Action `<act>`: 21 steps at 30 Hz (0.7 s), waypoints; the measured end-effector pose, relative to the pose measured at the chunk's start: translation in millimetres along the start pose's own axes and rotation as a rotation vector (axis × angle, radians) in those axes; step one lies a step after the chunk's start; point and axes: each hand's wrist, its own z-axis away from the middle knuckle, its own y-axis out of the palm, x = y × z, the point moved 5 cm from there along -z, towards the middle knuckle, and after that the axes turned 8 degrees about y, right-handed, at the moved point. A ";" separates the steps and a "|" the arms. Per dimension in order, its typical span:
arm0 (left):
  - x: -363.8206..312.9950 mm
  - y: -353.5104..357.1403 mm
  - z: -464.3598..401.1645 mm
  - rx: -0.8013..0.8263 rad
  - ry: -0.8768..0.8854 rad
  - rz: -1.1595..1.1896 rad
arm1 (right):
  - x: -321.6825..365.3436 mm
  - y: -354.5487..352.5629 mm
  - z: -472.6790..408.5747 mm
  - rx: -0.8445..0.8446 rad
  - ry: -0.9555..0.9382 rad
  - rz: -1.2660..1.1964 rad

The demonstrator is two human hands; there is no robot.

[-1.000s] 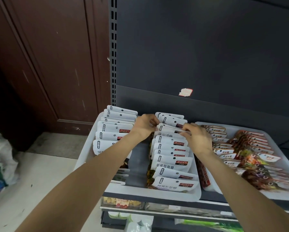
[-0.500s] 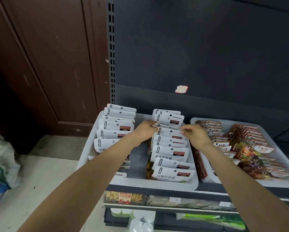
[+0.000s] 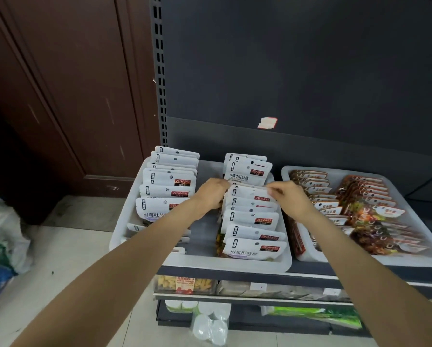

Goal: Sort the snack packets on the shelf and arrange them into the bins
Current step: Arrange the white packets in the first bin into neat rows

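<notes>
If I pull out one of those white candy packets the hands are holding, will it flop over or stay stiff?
Probably a bit floppy: the white packet both hands, left hand and right hand, pinch by its top edge looks like a thin flat pouch. Likely light too, since fingertips alone hold it. Its neighbours in the white bin lean on each other, so some may tip.

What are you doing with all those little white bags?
A person is tidying snack packets on a shop shelf. Both hands reach into the white bin: the left hand and right hand pinch the two ends of one white packet in the bin's right row. Another row of white packets stands to its left. A second bin alongside holds reddish packets.
</notes>
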 end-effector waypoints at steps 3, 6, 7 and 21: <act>1.9 1.1 4.7 0.021 -0.087 0.014 | 2.5 8.6 0.3 0.156 0.090 -0.110; 7.1 6.9 9.3 0.051 -0.140 0.055 | -2.1 18.4 4.1 0.149 0.066 -0.093; 7.6 9.2 8.3 0.049 -0.137 0.092 | -2.9 20.1 4.1 0.112 0.050 -0.073; 6.9 7.8 13.7 0.020 -0.135 0.168 | -2.4 11.5 11.9 0.216 0.091 -0.146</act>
